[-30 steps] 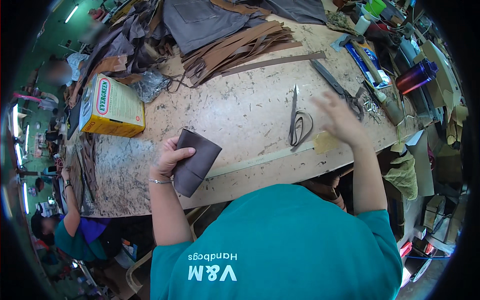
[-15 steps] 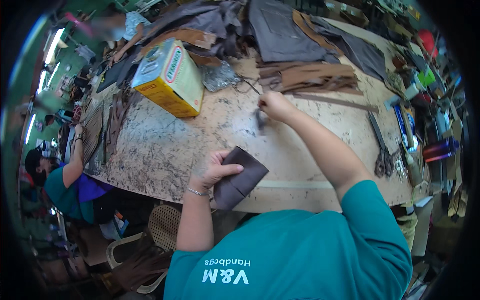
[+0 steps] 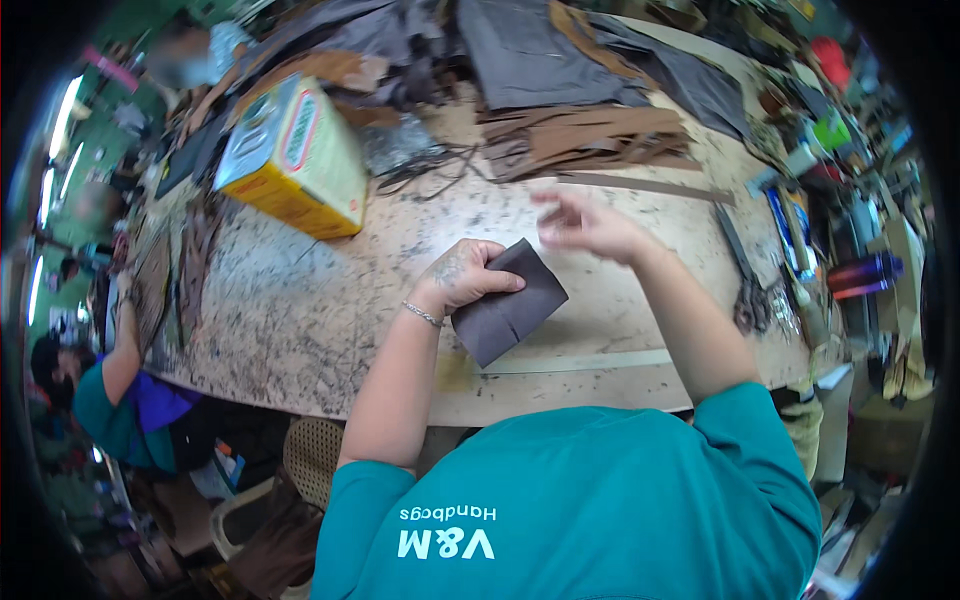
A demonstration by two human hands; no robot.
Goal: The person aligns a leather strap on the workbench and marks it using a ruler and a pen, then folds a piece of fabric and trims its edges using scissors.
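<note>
A folded piece of dark brown leather [image 3: 512, 312] is in my left hand [image 3: 462, 275], with the thumb lying across its upper face and the fingers behind it. It is held tilted above the near part of the worktable [image 3: 300, 310]. My right hand [image 3: 595, 225] hovers just right of the leather's upper corner, apart from it. Its fingers are spread and slightly blurred, with nothing seen in them. Beyond both hands, thin dark cords [image 3: 435, 168] lie in a loose tangle on the table.
A yellow metal can [image 3: 335, 170] stands left of a clear plastic bag [image 3: 398, 143]. Brown leather strips [image 3: 590, 140] and larger hides [image 3: 540, 65] cover the far side. Scissors [image 3: 748, 280] lie at right, near a bottle [image 3: 865, 275]. Another person [image 3: 100, 395] works at left.
My right hand has let go of a thin dark cord and come back toward the leather, its fingers spreading. My left hand has raised the leather farther over the table.
</note>
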